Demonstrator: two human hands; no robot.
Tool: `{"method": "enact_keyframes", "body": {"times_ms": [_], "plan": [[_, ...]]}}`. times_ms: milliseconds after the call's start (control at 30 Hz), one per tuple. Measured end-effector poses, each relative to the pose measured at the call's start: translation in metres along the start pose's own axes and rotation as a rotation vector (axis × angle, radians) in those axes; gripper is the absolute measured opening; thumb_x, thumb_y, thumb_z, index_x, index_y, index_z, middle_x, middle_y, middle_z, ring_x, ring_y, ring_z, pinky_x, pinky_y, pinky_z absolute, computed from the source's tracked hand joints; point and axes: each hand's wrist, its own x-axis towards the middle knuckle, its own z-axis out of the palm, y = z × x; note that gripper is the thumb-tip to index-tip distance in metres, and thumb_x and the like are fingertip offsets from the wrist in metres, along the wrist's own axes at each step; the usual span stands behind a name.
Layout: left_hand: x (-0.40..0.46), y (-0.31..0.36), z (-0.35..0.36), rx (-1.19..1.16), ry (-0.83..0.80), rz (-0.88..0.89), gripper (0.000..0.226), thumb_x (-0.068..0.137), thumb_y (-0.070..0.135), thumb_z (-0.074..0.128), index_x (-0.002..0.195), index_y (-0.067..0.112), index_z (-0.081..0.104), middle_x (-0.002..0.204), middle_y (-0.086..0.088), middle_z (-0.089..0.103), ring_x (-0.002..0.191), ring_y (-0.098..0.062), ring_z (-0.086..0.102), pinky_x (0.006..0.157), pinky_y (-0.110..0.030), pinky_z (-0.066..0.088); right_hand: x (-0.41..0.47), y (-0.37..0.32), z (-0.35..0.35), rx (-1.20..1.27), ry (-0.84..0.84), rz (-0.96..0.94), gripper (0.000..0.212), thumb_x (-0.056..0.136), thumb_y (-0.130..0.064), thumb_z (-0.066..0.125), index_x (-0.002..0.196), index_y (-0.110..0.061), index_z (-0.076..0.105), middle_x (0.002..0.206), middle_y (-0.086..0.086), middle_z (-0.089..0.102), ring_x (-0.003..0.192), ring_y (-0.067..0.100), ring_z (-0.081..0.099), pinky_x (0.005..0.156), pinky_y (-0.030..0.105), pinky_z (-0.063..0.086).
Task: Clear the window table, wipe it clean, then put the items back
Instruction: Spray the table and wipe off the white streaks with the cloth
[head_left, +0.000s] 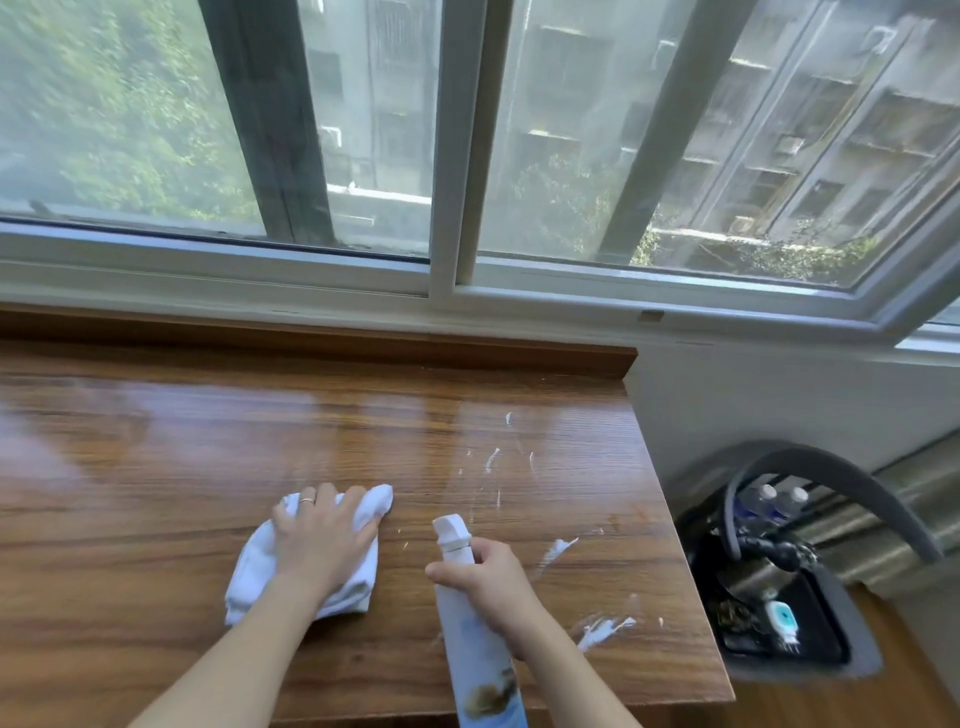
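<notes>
The wooden window table (156, 467) stretches under the window with nothing standing on it. A white cloth (249, 566) lies bunched near the table's front middle, and my left hand (322, 540) presses flat on top of it. My right hand (493, 582) grips a white spray bottle (478, 654) by its neck, nozzle pointing away toward the window. White foam streaks (602, 631) and splashes are scattered over the right part of the tabletop.
A dark grey basket (810, 629) with an arched handle sits on a lower wooden surface right of the table, holding two capped bottles and small items. The window frame (447, 280) runs along the table's far edge.
</notes>
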Motion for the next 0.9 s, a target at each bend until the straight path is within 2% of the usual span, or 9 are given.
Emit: {"method": "enact_keyframes", "body": {"times_ms": [67, 167, 267, 400, 533, 567, 600, 700, 900], "plan": [[0.002, -0.002, -0.002, -0.01, -0.023, 0.003, 0.048, 0.08, 0.053, 0.037, 0.084, 0.016, 0.068, 0.074, -0.011, 0.057, 0.07, -0.032, 0.057, 0.072, -0.054, 0.04, -0.001, 0.001, 0.006, -0.023, 0.019, 0.003, 0.03, 0.073, -0.036, 0.081, 0.063, -0.023, 0.055, 0.059, -0.013, 0.055, 0.06, 0.008, 0.053, 0.061, 0.025, 0.044], [0.003, -0.002, -0.003, 0.01, -0.088, 0.0, 0.037, 0.083, 0.052, 0.054, 0.084, 0.018, 0.067, 0.076, -0.01, 0.059, 0.074, -0.032, 0.058, 0.073, -0.055, 0.04, -0.005, 0.002, 0.015, 0.033, 0.039, 0.036, 0.031, 0.065, -0.042, 0.083, 0.058, -0.025, 0.057, 0.065, -0.004, 0.058, 0.066, 0.019, 0.058, 0.068, 0.044, 0.054], [0.004, -0.004, 0.0, 0.0, -0.103, 0.0, 0.031, 0.075, 0.046, 0.078, 0.085, 0.019, 0.067, 0.077, -0.009, 0.059, 0.076, -0.031, 0.057, 0.074, -0.054, 0.04, -0.01, 0.002, 0.023, 0.083, 0.069, 0.022, 0.03, 0.057, -0.047, 0.084, 0.058, -0.027, 0.062, 0.069, 0.0, 0.062, 0.07, 0.022, 0.062, 0.072, 0.043, 0.054], [0.005, -0.005, -0.001, -0.021, -0.077, 0.006, 0.03, 0.08, 0.047, 0.069, 0.084, 0.018, 0.066, 0.075, -0.009, 0.057, 0.074, -0.032, 0.056, 0.073, -0.052, 0.038, -0.011, 0.005, 0.03, 0.118, 0.084, 0.016, 0.029, 0.058, -0.045, 0.085, 0.061, -0.024, 0.065, 0.075, 0.008, 0.065, 0.075, 0.028, 0.064, 0.076, 0.043, 0.052], [0.006, -0.003, -0.003, -0.04, -0.078, -0.009, 0.037, 0.081, 0.052, 0.053, 0.083, 0.018, 0.066, 0.073, -0.01, 0.057, 0.072, -0.031, 0.056, 0.073, -0.052, 0.039, -0.017, 0.003, 0.034, 0.16, 0.134, -0.016, 0.029, 0.056, -0.045, 0.086, 0.056, -0.026, 0.064, 0.072, 0.006, 0.065, 0.074, 0.028, 0.066, 0.076, 0.047, 0.055], [0.006, -0.003, -0.005, -0.033, -0.099, -0.022, 0.035, 0.082, 0.052, 0.056, 0.085, 0.019, 0.067, 0.075, -0.009, 0.058, 0.075, -0.031, 0.056, 0.074, -0.052, 0.038, -0.018, 0.003, 0.035, 0.161, 0.137, -0.026, 0.03, 0.056, -0.045, 0.086, 0.056, -0.026, 0.063, 0.071, 0.005, 0.065, 0.073, 0.028, 0.066, 0.077, 0.049, 0.057], [0.006, -0.002, -0.005, -0.023, -0.121, -0.033, 0.032, 0.082, 0.05, 0.064, 0.087, 0.019, 0.067, 0.078, -0.009, 0.059, 0.078, -0.031, 0.057, 0.076, -0.052, 0.038, -0.019, 0.003, 0.035, 0.151, 0.142, -0.035, 0.03, 0.056, -0.045, 0.086, 0.057, -0.026, 0.062, 0.07, 0.003, 0.064, 0.073, 0.026, 0.065, 0.076, 0.049, 0.057], [-0.001, 0.009, -0.007, -0.073, -0.133, -0.057, 0.036, 0.069, 0.044, 0.084, 0.083, 0.015, 0.068, 0.074, -0.012, 0.058, 0.073, -0.032, 0.056, 0.071, -0.051, 0.038, -0.021, 0.001, 0.033, 0.105, 0.16, -0.065, 0.034, 0.057, -0.048, 0.082, 0.056, -0.027, 0.055, 0.065, -0.005, 0.059, 0.067, 0.016, 0.059, 0.068, 0.035, 0.048], [-0.017, 0.028, -0.008, -0.076, -0.065, -0.032, 0.038, 0.065, 0.044, 0.086, 0.083, 0.015, 0.069, 0.072, -0.011, 0.057, 0.07, -0.032, 0.055, 0.071, -0.05, 0.037, -0.015, 0.002, 0.024, 0.098, 0.14, -0.053, 0.033, 0.072, -0.036, 0.083, 0.05, -0.034, 0.059, 0.058, -0.012, 0.059, 0.062, 0.009, 0.058, 0.065, 0.029, 0.047]]}}
